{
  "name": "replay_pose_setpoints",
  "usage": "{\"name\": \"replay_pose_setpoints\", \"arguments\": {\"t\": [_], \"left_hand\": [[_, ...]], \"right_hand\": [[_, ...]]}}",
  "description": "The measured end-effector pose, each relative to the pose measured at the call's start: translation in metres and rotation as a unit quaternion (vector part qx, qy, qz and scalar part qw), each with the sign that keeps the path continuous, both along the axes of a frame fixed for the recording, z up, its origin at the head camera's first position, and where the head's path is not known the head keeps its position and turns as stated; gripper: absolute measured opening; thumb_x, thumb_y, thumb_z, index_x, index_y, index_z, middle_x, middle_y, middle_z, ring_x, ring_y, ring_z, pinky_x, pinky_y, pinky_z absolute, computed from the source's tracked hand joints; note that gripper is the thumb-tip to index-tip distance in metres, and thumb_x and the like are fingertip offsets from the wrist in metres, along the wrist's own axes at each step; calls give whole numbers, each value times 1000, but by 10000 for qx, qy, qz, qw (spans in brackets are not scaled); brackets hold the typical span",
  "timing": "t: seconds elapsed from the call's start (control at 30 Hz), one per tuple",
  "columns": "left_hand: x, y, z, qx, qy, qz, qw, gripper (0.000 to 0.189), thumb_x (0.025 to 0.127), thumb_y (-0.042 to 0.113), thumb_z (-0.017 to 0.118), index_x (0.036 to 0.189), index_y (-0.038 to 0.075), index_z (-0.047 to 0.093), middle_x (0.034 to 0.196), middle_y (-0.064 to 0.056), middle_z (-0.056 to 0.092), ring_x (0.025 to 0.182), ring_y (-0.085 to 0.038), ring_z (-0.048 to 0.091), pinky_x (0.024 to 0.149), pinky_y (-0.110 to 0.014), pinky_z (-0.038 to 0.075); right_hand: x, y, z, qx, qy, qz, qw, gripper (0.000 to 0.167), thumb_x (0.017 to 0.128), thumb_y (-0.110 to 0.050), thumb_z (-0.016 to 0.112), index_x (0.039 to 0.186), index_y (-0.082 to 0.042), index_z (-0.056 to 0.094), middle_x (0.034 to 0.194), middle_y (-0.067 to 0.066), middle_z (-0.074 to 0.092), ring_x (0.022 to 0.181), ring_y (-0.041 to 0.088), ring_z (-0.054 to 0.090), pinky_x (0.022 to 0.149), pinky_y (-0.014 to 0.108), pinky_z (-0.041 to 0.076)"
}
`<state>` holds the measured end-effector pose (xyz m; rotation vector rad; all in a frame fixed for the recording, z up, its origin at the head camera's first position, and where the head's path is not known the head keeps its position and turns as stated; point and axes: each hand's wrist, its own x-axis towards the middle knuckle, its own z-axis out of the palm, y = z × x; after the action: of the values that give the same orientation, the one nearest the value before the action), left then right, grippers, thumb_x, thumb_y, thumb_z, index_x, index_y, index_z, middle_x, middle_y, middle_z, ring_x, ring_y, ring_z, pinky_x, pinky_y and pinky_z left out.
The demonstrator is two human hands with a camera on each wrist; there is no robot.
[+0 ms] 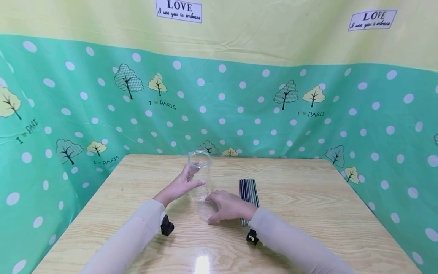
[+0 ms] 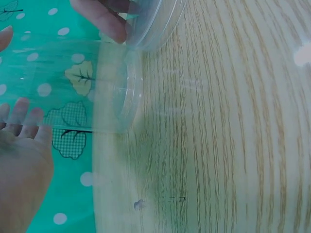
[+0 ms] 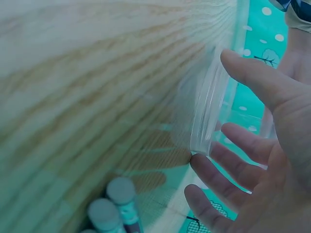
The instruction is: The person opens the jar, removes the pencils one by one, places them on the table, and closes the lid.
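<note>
My left hand (image 1: 179, 187) holds a tall clear jar (image 1: 202, 173) from its left side, with thumb and fingers around the wall. The jar stands upright with its open ringed mouth on top. In the left wrist view, its see-through body (image 2: 73, 87) lets the backdrop show. Just in front of the jar's base, my right hand (image 1: 230, 205) grips a round clear lid (image 1: 204, 211) by the edge, thumb on the near side, fingers on the far side. The right wrist view shows the ridged rim of the lid (image 3: 206, 116) between thumb and fingers, close over the table.
A row of slim dark and striped pens (image 1: 249, 190) lies on the wooden table (image 1: 301, 198), partly beneath my right wrist. Their rounded ends (image 3: 121, 190) show in the right wrist view. A green and yellow patterned curtain (image 1: 236, 95) surrounds the table's back and sides.
</note>
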<state>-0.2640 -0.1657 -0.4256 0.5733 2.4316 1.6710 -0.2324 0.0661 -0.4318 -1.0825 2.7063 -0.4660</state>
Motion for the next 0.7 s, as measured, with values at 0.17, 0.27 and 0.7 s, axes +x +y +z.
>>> {"name": "replay_pose_setpoints", "arguments": {"t": [0.17, 0.27, 0.7], "left_hand": [[1, 0, 3, -106, -103, 52, 9999, 91, 92, 40, 73, 156, 17, 14, 160, -20, 26, 147, -45, 18, 117, -59, 17], [1, -1, 3, -88, -114, 47, 9999, 90, 91, 41, 73, 156, 21, 14, 160, -19, 26, 147, -45, 18, 117, -60, 18], [-1, 1, 1, 74, 229, -103, 9997, 92, 94, 30, 73, 159, 24, 8, 157, -21, 31, 147, -34, 25, 119, -55, 15]], "right_hand": [[-1, 4, 5, -26, -125, 1, 9999, 76, 77, -50, 84, 138, -11, 58, 133, 2, 60, 118, 16, 56, 100, 35, 48], [-2, 8, 9, -50, -169, -15, 9998, 77, 78, -49, 83, 140, -10, 57, 133, 4, 59, 115, 16, 57, 98, 35, 50], [-8, 19, 23, -233, -269, -1, 9994, 72, 83, -43, 79, 142, -10, 56, 141, 8, 54, 123, 23, 56, 101, 39, 49]]}}
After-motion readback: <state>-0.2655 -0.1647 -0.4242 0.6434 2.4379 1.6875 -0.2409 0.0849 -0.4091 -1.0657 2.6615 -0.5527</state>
